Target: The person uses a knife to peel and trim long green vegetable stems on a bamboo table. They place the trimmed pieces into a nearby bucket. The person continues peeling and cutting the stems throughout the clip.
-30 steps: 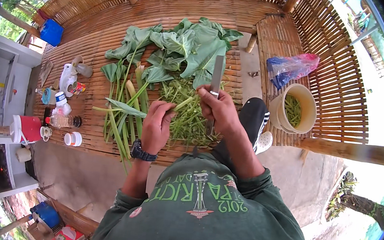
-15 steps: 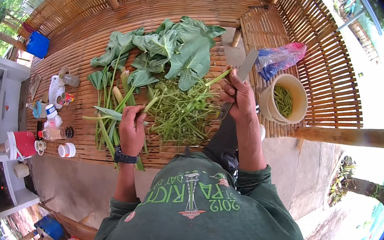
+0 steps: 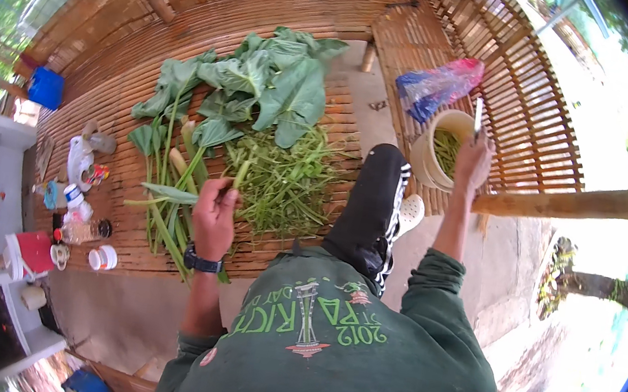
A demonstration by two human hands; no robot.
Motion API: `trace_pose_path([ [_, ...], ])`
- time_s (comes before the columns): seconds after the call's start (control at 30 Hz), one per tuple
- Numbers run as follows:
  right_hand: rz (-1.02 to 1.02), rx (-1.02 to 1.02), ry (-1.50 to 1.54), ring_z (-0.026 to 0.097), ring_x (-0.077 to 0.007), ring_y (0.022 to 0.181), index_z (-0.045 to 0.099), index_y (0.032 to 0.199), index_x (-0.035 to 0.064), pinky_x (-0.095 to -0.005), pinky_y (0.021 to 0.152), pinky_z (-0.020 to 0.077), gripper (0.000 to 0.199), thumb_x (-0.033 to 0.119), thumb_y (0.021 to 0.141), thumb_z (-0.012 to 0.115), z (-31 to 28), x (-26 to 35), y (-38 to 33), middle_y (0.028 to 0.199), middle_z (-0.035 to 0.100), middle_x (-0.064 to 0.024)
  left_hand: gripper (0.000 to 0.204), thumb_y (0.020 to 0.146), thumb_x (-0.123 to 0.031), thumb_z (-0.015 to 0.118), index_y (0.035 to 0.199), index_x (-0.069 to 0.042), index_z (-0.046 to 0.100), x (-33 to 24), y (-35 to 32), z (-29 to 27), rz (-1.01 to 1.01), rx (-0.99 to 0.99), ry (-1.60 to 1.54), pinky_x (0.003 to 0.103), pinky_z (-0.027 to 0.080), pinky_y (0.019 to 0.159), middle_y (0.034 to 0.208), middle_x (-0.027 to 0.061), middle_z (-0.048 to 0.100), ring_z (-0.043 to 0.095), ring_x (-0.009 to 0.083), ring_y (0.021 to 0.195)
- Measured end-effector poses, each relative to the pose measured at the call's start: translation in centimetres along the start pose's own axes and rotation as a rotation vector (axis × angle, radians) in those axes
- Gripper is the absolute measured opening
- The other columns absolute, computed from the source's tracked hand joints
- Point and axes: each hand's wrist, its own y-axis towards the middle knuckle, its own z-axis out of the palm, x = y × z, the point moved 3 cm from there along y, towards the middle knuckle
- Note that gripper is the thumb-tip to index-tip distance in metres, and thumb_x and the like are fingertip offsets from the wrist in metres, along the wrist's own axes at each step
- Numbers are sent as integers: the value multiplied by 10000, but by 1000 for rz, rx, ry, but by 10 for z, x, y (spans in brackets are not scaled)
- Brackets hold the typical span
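Gripping a green stalk (image 3: 242,175) in the left hand (image 3: 214,216) and a knife (image 3: 478,116) in the right hand (image 3: 474,163), beside the bucket (image 3: 420,156).

Clamping the left hand round the stalk's near end, with its long axis running away from the body and leaning slightly right, by the left edge of the peelings (image 3: 291,189) on the tabletop (image 3: 120,193). Closing the right hand on the knife, blade pointing away, at the bucket's right rim; hard to tell of anything else in those fingers. Having the bucket, with cut pieces (image 3: 445,147) inside, nearest the right hand, and the stalk well apart to the left, across the peelings and the knee (image 3: 376,196).
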Motion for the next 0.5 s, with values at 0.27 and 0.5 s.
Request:
trace_pose_path([
  [0.27, -170, 828, 1148, 625, -90, 884, 735, 1274, 71, -293, 760, 521, 355, 228, 961, 794, -39, 163, -136, 1067, 758, -23, 211, 1065, -90, 626, 1235, 36, 634, -17, 1, 18, 66, 42, 61, 255, 521, 852, 1064, 41, 654, 632, 101, 943],
  [0.5, -520, 1051, 995, 575, -199, 683, 727, 1129, 14, -354, 649, 476, 275, 245, 979, 749, -78, 249, -188, 813, 655, -113, 234, 1055, -145, 663, 1226, 14, 657, -26, -3, 14, 66, 13, 168, 238, 506, 830, 1036, 16, 688, 616, 78, 917],
])
